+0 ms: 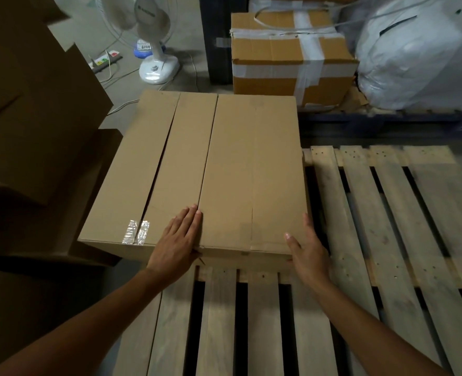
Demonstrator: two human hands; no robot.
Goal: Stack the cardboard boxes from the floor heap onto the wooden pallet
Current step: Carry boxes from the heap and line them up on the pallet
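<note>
A large plain cardboard box (224, 164) lies on the far left corner of the wooden pallet (387, 226), its flaps closed and a strip of clear tape near its front left edge. My left hand (178, 240) rests flat on the box's top near the front edge, fingers together. My right hand (308, 251) presses against the box's front right corner, fingers extended along the side. More brown cardboard boxes (34, 118) are heaped at the left, partly in shadow.
Bare pallet slats with dark gaps fill the front and right. Behind stand a taped cardboard box (292, 58), a large white sack (414, 55) on a dark pallet, a white pedestal fan (154, 36) and a power strip (106, 59) with cables on the floor.
</note>
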